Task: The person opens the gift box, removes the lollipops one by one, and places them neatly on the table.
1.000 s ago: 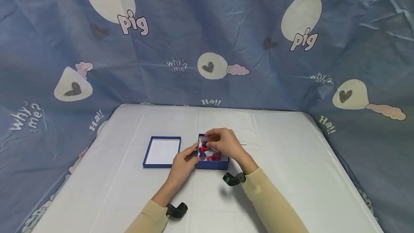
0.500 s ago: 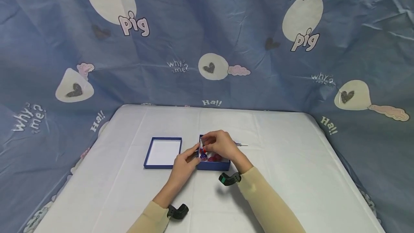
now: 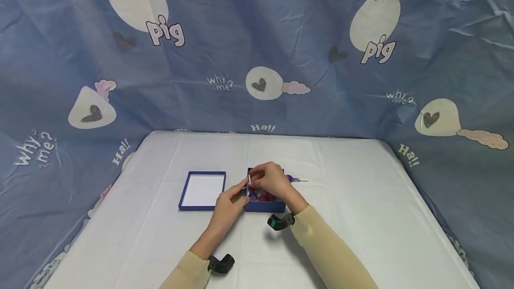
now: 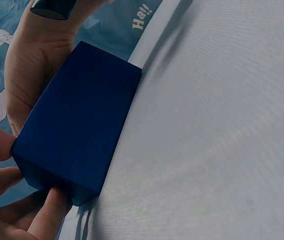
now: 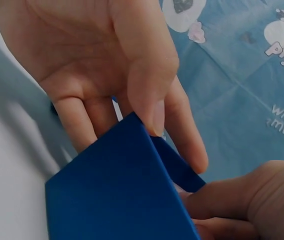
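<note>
A small dark-blue box [image 3: 265, 204], its outside plain and matte, sits mid-table [image 3: 361, 217] holding red and purple wrapped pieces [image 3: 261, 196] (candies, perhaps; too small to tell). The left hand [image 3: 229, 202] grips its left corner; the right hand [image 3: 271, 181] reaches over it, fingers curled, seemingly pinching a white stick [image 3: 249, 179]. The open lid [image 3: 202, 189] lies just left.

Both forearms are extended forward and drawn together at the middle, the left hand [image 3: 228, 200] being kept with fingers [image 4: 47, 215] lightly curled and thumb opposed, the right hand [image 3: 270, 179] arched over with fingers bent downward.
</note>
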Available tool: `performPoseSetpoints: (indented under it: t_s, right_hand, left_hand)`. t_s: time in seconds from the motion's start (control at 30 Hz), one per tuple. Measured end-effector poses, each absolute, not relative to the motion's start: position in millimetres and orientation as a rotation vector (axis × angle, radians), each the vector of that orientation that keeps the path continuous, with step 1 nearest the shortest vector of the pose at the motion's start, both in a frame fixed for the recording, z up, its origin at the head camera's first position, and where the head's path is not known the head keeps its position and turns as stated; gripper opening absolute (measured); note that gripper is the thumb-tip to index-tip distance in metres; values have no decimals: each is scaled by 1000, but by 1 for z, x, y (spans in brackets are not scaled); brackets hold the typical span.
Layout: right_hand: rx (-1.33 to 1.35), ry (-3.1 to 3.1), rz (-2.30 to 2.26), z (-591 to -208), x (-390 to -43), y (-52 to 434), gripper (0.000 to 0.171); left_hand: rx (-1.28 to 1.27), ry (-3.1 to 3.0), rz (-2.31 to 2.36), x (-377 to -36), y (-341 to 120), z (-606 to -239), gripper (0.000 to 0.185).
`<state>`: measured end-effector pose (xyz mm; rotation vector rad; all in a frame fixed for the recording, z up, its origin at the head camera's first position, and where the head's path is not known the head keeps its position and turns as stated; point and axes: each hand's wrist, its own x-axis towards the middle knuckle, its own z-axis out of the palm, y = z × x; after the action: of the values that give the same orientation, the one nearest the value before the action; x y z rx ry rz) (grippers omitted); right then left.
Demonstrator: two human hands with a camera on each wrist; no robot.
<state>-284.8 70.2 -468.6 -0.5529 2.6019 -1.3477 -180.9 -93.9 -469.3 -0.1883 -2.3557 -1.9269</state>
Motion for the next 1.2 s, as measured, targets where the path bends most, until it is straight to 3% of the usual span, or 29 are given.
performPoseSetpoints:
  t_s: [0.7,0.97,1.2]
  right_hand:
    - [-457,2754,-1311,-466,-278,58,15]
    - [-495,2711,-1254,-463,-275,63,2]
    - [-502,2680,-1273,-455,-271,72,8]
  left_hand:
    - [-184,-2340,-1957,-182,-95,-473,51]
    - [-181,-2361,-1937,-181,-94,-473,50]
    - [-171,-2371,-1897,-179,-92,-468,50]
